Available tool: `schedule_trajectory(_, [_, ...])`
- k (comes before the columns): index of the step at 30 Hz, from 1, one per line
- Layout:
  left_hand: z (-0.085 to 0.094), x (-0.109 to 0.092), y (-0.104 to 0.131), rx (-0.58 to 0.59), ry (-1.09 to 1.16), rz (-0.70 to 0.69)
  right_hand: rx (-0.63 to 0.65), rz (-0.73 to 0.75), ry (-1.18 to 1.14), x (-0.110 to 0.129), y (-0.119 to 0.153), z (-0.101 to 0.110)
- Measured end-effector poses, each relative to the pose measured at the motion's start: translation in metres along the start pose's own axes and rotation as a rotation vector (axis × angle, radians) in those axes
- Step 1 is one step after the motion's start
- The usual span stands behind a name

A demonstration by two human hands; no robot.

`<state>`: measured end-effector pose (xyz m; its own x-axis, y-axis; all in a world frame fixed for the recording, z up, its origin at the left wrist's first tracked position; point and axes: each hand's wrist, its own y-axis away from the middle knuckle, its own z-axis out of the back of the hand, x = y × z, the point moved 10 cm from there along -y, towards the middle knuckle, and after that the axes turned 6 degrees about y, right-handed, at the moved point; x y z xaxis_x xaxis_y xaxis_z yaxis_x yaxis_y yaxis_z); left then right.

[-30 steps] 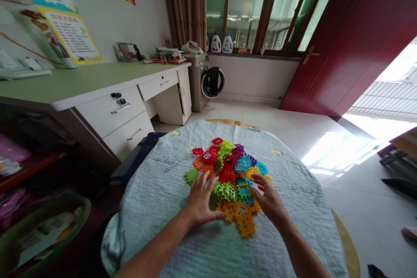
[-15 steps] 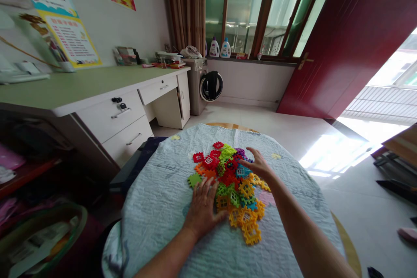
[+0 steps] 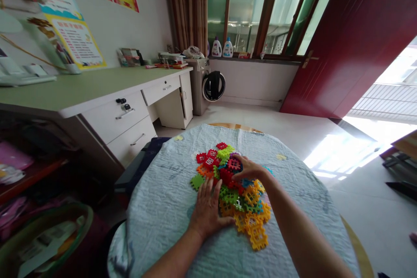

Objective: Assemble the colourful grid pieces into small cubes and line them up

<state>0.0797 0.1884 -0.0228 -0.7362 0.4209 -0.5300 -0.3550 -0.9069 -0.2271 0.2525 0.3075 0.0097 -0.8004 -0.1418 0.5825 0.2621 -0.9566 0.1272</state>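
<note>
A heap of toothed plastic building blocks lies on the cloth-covered table. My left hand [image 3: 208, 210] rests flat at the heap's near left side, fingers spread. Its fingertips are beside an orange block [image 3: 204, 171] and a green block [image 3: 197, 181], and its thumb reaches toward the yellow blocks [image 3: 257, 234]. My right hand [image 3: 250, 168] comes over the heap from the right, thumb and fingers apart around a red window block [image 3: 233, 164]; no firm grip shows. Under its palm, blue blocks [image 3: 248, 183] are partly hidden. Lime-green blocks [image 3: 225, 153] lie at the far side.
A pale blue cloth [image 3: 163, 208] covers the round table. Beyond stand a green-topped desk [image 3: 97, 82], a washing machine [image 3: 199, 87] with its door open, and a red door [image 3: 339, 39]. A basket [image 3: 48, 243] is at the lower left.
My right hand has moved left and inward over the heap, its fingers coming round a red block. My left hand stays spread by the heap. The view has shifted slightly.
</note>
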Motion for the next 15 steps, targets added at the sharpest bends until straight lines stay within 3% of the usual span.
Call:
schedule_trajectory(9, [0.003, -0.001, 0.002, -0.091, 0.012, -0.039, -0.14, 0.322, -0.069, 0.085, 0.042, 0.005])
schedule_trajectory(15, [0.008, 0.006, 0.005, -0.155, 0.102, -0.025, -0.246, 0.29, -0.242, 0.095, 0.056, 0.008])
